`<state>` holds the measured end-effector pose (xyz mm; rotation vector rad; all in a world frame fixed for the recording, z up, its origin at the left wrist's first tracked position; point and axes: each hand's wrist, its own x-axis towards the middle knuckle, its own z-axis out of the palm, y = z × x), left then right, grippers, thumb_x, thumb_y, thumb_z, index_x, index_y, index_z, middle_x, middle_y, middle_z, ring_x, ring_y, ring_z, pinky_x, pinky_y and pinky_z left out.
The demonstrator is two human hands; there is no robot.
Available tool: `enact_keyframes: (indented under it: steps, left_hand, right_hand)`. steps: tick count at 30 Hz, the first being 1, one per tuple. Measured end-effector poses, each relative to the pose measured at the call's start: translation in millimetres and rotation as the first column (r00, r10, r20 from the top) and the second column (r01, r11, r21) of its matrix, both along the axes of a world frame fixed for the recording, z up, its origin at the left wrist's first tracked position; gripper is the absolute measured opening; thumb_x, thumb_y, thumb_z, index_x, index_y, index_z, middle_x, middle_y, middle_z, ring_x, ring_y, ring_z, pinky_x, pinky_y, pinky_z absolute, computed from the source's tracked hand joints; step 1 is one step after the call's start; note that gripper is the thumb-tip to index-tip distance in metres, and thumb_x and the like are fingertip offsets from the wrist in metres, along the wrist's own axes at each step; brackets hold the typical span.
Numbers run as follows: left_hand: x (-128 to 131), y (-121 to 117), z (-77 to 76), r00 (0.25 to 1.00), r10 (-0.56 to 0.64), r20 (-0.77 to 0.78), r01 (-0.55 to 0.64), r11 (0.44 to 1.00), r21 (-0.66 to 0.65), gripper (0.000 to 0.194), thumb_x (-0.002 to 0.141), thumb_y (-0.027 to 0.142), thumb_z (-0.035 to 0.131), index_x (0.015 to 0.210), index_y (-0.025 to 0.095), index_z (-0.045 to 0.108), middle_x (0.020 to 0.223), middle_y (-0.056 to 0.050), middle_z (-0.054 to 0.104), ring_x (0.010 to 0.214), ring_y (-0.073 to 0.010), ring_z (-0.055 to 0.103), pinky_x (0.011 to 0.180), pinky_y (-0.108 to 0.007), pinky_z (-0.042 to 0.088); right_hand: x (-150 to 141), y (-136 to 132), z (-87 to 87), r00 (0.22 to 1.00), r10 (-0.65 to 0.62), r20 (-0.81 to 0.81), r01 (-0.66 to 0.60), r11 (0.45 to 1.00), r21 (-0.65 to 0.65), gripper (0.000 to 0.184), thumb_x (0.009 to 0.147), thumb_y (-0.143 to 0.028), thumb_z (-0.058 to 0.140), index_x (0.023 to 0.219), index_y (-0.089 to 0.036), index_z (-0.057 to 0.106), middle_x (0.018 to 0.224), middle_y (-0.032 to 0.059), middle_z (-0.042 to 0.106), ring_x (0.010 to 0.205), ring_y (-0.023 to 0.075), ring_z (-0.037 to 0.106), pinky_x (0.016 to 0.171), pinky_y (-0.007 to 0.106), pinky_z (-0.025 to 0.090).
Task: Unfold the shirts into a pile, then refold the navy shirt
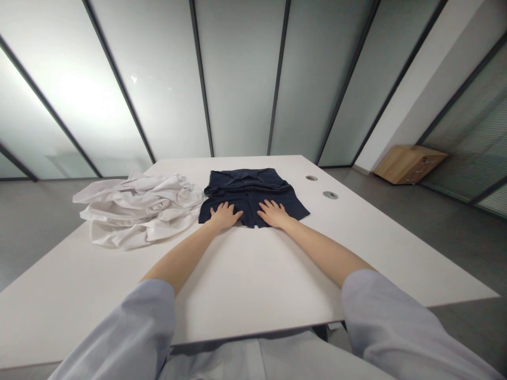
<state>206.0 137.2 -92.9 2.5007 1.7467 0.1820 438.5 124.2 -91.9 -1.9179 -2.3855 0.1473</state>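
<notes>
A pair of dark navy shorts [253,187] lies spread on the white table, its two legs toward me and its upper part wrinkled in folds. My left hand [225,215] rests flat on the left leg near the hem, fingers spread. On the right leg lies my right hand [273,214], palm down with its fingers apart. Neither hand grips the fabric. Just left of the shorts is a crumpled heap of white cloth [146,208], its edge close to the navy fabric; its kind cannot be told.
The white table [253,285] has two round cable holes on its right, a farther one [311,178] and a nearer one [330,195]. Frosted glass panels [241,79] stand behind it. A wooden cabinet [410,163] is on the floor at the right.
</notes>
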Motion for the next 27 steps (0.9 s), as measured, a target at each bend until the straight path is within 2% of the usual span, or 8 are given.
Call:
enact_keyframes:
  steps: [3, 5, 10, 14, 18, 20, 23, 27]
  left_hand:
    - [-1.3, 12.3, -0.8, 0.999, 0.051, 0.006, -0.051, 0.999, -0.01, 0.059, 0.094, 0.058, 0.03, 0.14, 0.024, 0.045, 0.154, -0.015, 0.033, 0.142, -0.0332, 0.025, 0.107, -0.063, 0.022]
    - [-2.8, 19.9, 2.1, 0.996, 0.078, 0.036, -0.078, 0.997, -0.006, 0.058, 0.094, 0.056, 0.031, 0.14, 0.022, 0.045, 0.154, -0.014, 0.033, 0.142, -0.0312, 0.026, 0.11, -0.061, 0.02]
    - [-3.3, 16.6, 10.1, 0.985, 0.082, 0.155, -0.107, 0.981, 0.163, 0.048, 0.093, 0.048, 0.041, 0.126, 0.017, 0.058, 0.132, -0.013, 0.058, 0.126, -0.0274, 0.048, 0.106, -0.044, 0.034]
    - [4.5, -5.6, 17.2, 0.971, -0.136, 0.198, 0.07, 0.949, 0.309, 0.041, 0.09, 0.042, 0.047, 0.121, 0.019, 0.06, 0.128, -0.01, 0.058, 0.121, -0.0248, 0.05, 0.105, -0.038, 0.037]
    - [13.6, -22.9, 22.1, 0.929, -0.349, 0.12, 0.315, 0.92, 0.235, 0.042, 0.077, 0.034, 0.06, 0.117, 0.023, 0.065, 0.127, -0.007, 0.059, 0.12, -0.0264, 0.05, 0.105, -0.039, 0.037]
    - [16.9, -26.5, 22.2, 0.917, -0.391, 0.082, 0.37, 0.909, 0.194, 0.04, 0.074, 0.03, 0.061, 0.113, 0.024, 0.068, 0.121, -0.006, 0.063, 0.118, -0.0267, 0.052, 0.103, -0.039, 0.039]
    - [19.7, -27.3, 20.8, 0.915, -0.397, 0.074, 0.374, 0.902, 0.214, 0.034, 0.077, 0.031, 0.059, 0.108, 0.024, 0.071, 0.118, -0.005, 0.066, 0.115, -0.0257, 0.055, 0.101, -0.039, 0.041]
    - [22.2, -25.3, 19.5, 0.904, -0.425, 0.056, 0.406, 0.891, 0.201, 0.028, 0.084, 0.029, 0.052, 0.101, 0.023, 0.074, 0.113, -0.005, 0.069, 0.106, -0.0234, 0.061, 0.097, -0.038, 0.044]
  right_hand:
    - [-4.1, 12.9, 2.3, 0.999, -0.041, -0.017, 0.041, 0.999, -0.026, 0.057, 0.098, -0.051, 0.027, 0.149, -0.026, 0.035, 0.158, 0.0099, 0.025, 0.142, 0.0319, 0.021, 0.11, 0.057, 0.019]
    - [-7.3, 23.3, 5.6, 0.999, -0.041, -0.028, 0.041, 0.999, 0.011, 0.054, 0.099, -0.047, 0.027, 0.146, -0.025, 0.039, 0.156, 0.0101, 0.028, 0.141, 0.0311, 0.025, 0.109, 0.055, 0.022]
    - [-9.3, 30.2, 9.4, 0.996, -0.058, -0.064, 0.069, 0.98, 0.188, 0.041, 0.096, -0.037, 0.038, 0.126, -0.018, 0.058, 0.135, 0.0147, 0.053, 0.123, 0.0297, 0.045, 0.099, 0.044, 0.036]
    - [-3.0, 14.6, 9.3, 0.995, 0.02, -0.098, 0.01, 0.955, 0.298, 0.029, 0.094, -0.03, 0.042, 0.109, -0.019, 0.065, 0.118, 0.013, 0.061, 0.11, 0.0275, 0.051, 0.094, 0.04, 0.039]
    - [3.8, 1.8, 10.6, 0.964, 0.202, -0.175, -0.144, 0.944, 0.297, 0.025, 0.088, -0.022, 0.048, 0.104, -0.02, 0.067, 0.111, 0.0078, 0.065, 0.107, 0.0232, 0.054, 0.095, 0.036, 0.039]
    - [5.0, -0.6, 11.4, 0.935, 0.298, -0.192, -0.244, 0.934, 0.26, 0.027, 0.083, -0.017, 0.053, 0.105, -0.02, 0.068, 0.111, 0.0063, 0.066, 0.106, 0.0221, 0.055, 0.096, 0.035, 0.039]
    - [3.9, -2.7, 12.2, 0.903, 0.399, -0.157, -0.364, 0.907, 0.21, 0.034, 0.077, -0.016, 0.059, 0.11, -0.019, 0.068, 0.116, 0.0073, 0.064, 0.107, 0.0228, 0.056, 0.096, 0.034, 0.04]
    - [0.8, -6.3, 15.0, 0.912, 0.399, -0.096, -0.373, 0.904, 0.208, 0.031, 0.077, -0.019, 0.06, 0.107, -0.018, 0.069, 0.116, 0.0086, 0.065, 0.106, 0.0236, 0.057, 0.092, 0.032, 0.041]
